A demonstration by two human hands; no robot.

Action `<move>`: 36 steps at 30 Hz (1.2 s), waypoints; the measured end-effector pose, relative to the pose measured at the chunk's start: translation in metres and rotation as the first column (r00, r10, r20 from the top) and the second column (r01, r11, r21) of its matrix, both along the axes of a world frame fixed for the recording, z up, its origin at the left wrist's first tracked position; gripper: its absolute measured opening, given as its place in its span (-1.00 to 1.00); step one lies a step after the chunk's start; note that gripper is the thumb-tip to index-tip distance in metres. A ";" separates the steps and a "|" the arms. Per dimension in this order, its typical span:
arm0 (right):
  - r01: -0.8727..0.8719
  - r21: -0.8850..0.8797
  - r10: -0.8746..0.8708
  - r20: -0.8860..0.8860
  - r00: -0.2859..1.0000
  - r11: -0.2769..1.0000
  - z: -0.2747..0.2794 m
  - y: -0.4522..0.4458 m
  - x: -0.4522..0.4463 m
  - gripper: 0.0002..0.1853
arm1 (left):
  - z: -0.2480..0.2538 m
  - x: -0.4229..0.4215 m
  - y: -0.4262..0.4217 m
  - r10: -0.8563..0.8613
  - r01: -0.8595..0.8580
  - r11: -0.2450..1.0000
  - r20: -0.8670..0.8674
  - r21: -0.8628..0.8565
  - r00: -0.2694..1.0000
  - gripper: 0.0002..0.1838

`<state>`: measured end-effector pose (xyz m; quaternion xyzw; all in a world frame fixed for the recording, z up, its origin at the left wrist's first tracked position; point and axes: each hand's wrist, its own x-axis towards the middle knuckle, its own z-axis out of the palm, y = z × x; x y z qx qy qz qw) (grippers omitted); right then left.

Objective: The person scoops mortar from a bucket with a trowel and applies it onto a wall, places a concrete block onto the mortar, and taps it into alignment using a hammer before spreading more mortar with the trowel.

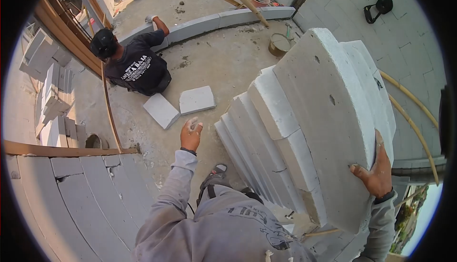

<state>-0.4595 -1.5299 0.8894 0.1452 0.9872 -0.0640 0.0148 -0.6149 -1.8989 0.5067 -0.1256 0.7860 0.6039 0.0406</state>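
Observation:
A tall stack of pale lightweight concrete blocks (276,105) stands to my right. On its top lies a large block (323,114) with a few small pits in its face. My right hand (377,170) grips this block's right edge, thumb on the broad face and fingers along the side. Dusty and holding nothing, my left hand (191,136) hovers over the floor with its fingers loosely apart. Just beyond it, two loose blocks lie flat on the floor: a tilted one (162,111) and a squarer one (197,100).
A co-worker (138,69) crouches by a low block wall (195,31), one gloved hand on it. A bucket (280,45) stands near the wall. More blocks (57,90) are piled at left, beyond a block wall (90,181). Bamboo poles (414,105) lean at right.

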 end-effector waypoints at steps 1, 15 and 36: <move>-0.051 0.067 0.052 -0.006 0.999 0.996 -0.002 0.009 0.003 0.18 | 0.010 0.001 0.013 -0.021 0.022 0.996 -0.013 0.087 1.000 -0.62; 0.213 0.098 -0.208 -0.055 0.977 0.972 0.047 -0.036 0.141 -0.09 | 0.182 0.123 0.160 -0.990 0.777 -0.101 -0.138 0.621 -0.018 -0.24; 0.617 -0.270 -0.673 -0.307 0.672 0.739 -0.080 0.023 0.611 0.10 | 0.140 0.478 0.383 -0.842 0.705 -0.359 0.114 0.611 -0.528 -0.43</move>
